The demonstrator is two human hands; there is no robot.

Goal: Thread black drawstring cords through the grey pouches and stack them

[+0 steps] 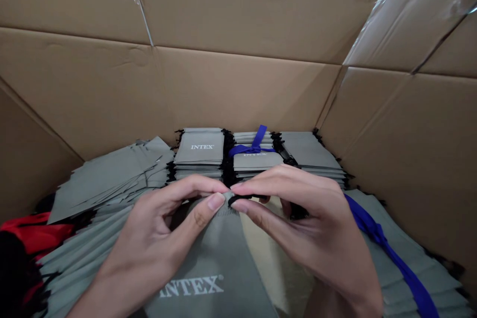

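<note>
Both my hands are pinched on the top edge of a grey cloth pouch (219,263) printed INTEX in white, held close to the camera inside a big cardboard box (238,84). My left hand (156,243) grips the edge between thumb and forefinger. My right hand (305,228) pinches the same edge, where a black drawstring (238,199) shows between the fingertips. The pouch's lower part runs out of view at the bottom.
Stacks of the same grey pouches (199,154) fill the box floor, with black cords at their edges. A blue ribbon (251,146) ties one middle stack; another blue ribbon (395,253) crosses a stack at right. Something red and black (33,233) lies at far left.
</note>
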